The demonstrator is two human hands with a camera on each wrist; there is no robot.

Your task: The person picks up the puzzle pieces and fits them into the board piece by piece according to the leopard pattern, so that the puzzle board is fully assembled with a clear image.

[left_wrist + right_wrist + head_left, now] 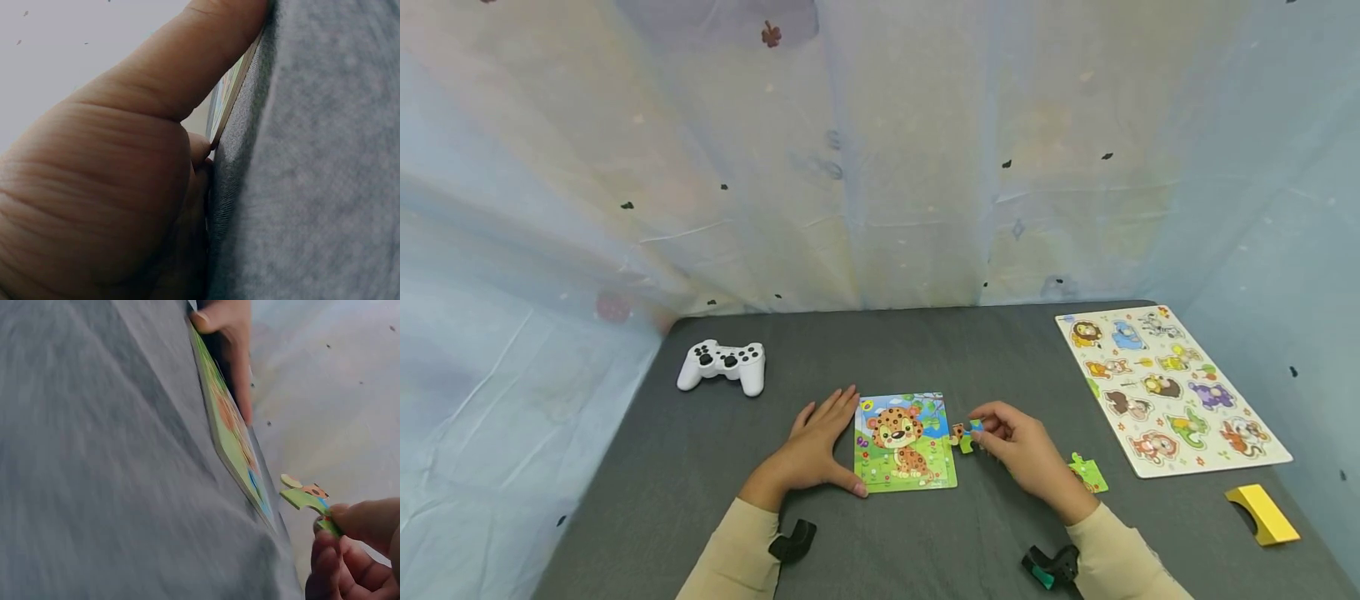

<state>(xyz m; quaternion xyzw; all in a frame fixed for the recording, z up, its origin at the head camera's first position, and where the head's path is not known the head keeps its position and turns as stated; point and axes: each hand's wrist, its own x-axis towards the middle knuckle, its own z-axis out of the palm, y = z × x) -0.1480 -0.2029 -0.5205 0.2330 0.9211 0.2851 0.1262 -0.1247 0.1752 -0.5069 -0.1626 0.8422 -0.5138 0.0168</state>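
Note:
A square puzzle board (898,479) with a spotted leopard cub on green grass lies flat at the middle of the table. My left hand (811,452) rests along its left side, fingers spread, with the thumb at the lower left corner. In the left wrist view, that thumb (169,69) lies against the board's edge (234,97). Just right of the board, my right hand (1030,454) pinches a jigsaw piece (966,443) between thumb and fingers. The right wrist view shows this piece (300,499) raised off the cloth, green with a brown spotted part and some blue.
Another green jigsaw piece (1092,475) lies beside my right wrist, partly hidden by it. A white game controller (722,365) sits at the back left. To the right are a large animal peg board (1172,392) and a yellow arched block (1264,515). A pale curtain hangs behind the table.

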